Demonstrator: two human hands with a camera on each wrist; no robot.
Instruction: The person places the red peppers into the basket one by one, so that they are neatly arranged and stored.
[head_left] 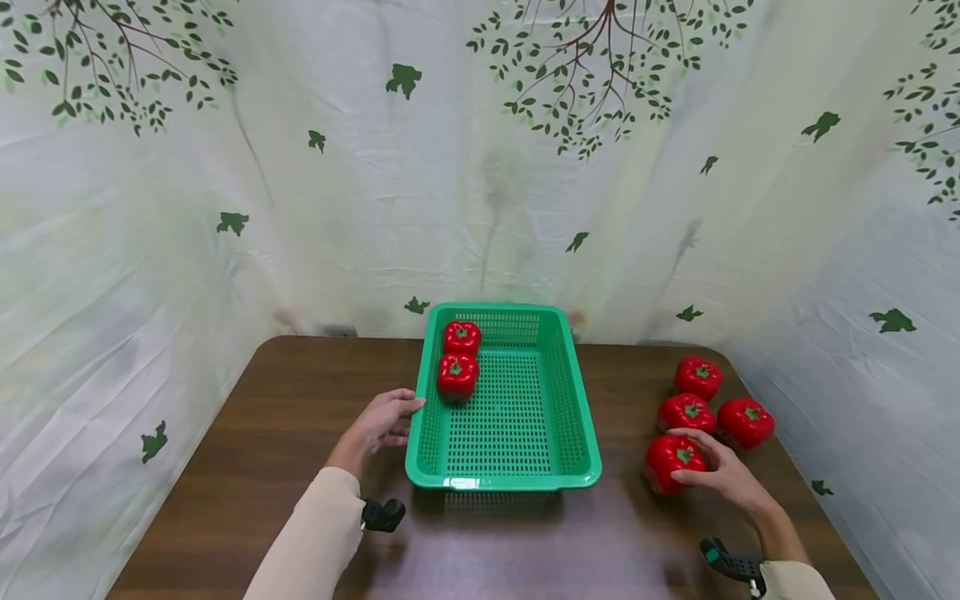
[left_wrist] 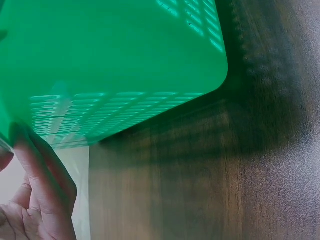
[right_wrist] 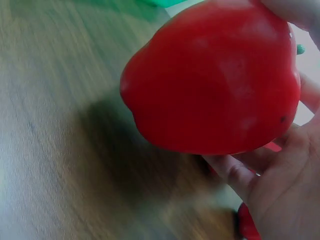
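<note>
My left hand (head_left: pixel 384 421) pinches the left rim of a green plastic basket (head_left: pixel 583 400); the left wrist view shows its fingers (left_wrist: pixel 47 180) against the slotted side. Inside the basket, along its left side, two red bell peppers (head_left: pixel 462 337) (head_left: pixel 457 377) sit one behind the other. On the right, my right hand (head_left: pixel 723 475) grips another red bell pepper (head_left: pixel 670 464) between thumb and fingers. That pepper fills much of the right wrist view (right_wrist: pixel 210 80), its shadow on the wood beside it.
Three more red bell peppers (head_left: pixel 697 377) (head_left: pixel 686 412) (head_left: pixel 746 422) lie close together just beyond my right hand. Everything stands on a brown wooden table (head_left: pixel 300 417). A pale curtain with printed leaves (head_left: pixel 345 208) hangs behind the table's far edge and along its sides.
</note>
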